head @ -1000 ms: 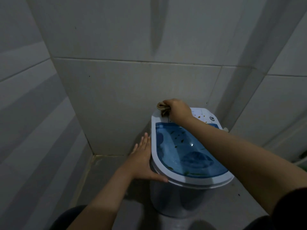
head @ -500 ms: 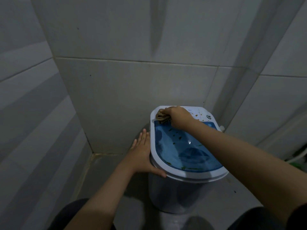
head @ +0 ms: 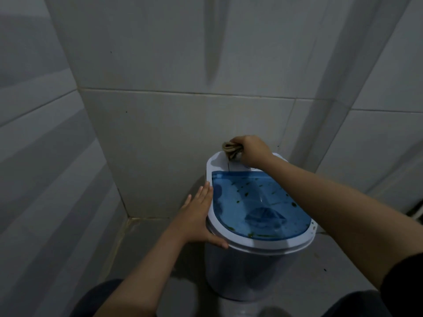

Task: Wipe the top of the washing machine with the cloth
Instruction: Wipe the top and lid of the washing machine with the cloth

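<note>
A small round washing machine (head: 249,277) stands on the floor in a tiled corner. It has a white top rim (head: 258,244) and a see-through blue lid (head: 256,202) dotted with dark green specks. My right hand (head: 253,151) is shut on a bunched tan cloth (head: 230,150) at the far left of the white back panel. My left hand (head: 198,216) lies flat and open against the machine's left side, thumb under the rim.
Grey tiled walls (head: 183,138) close in behind and on both sides of the machine. The grey floor (head: 146,245) shows to its left and right. A dark shape with a pale pipe (head: 417,212) sits at the right edge. My dark-clad knees fill the bottom.
My right hand has moved the cloth from the lid's back left edge up onto the white back panel. The left hand stays on the machine's side.
</note>
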A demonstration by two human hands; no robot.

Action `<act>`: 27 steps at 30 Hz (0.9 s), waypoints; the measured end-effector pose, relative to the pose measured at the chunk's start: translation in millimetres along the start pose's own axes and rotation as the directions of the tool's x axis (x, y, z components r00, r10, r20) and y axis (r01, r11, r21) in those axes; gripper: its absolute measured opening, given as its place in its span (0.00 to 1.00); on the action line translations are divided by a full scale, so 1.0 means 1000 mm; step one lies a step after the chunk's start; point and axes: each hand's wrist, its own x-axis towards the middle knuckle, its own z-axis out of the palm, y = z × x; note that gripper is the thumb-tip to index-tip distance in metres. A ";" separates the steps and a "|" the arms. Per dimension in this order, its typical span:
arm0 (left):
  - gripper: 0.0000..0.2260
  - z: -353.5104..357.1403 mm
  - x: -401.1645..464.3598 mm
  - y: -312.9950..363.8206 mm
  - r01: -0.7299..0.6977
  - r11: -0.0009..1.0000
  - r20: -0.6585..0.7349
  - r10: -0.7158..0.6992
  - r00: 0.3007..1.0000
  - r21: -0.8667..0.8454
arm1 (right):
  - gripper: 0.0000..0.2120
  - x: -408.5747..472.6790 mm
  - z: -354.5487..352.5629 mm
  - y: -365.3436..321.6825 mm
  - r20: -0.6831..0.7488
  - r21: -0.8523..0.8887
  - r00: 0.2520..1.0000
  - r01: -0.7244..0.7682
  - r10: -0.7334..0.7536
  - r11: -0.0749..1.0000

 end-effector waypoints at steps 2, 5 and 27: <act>0.65 0.001 0.002 -0.001 0.001 1.000 -0.003 -0.001 1.000 0.005 | 0.20 0.009 0.005 0.004 0.019 -0.091 0.999 -0.034 0.036 0.995; 0.66 0.001 0.005 -0.001 -0.003 1.000 -0.009 0.003 1.000 0.004 | 0.18 0.014 0.018 0.007 0.111 -0.217 0.993 -0.002 0.027 0.976; 0.66 -0.013 0.009 0.010 0.010 0.982 0.093 -0.029 0.995 0.189 | 0.20 0.018 -0.023 0.015 0.168 -0.253 0.986 0.064 -0.022 0.965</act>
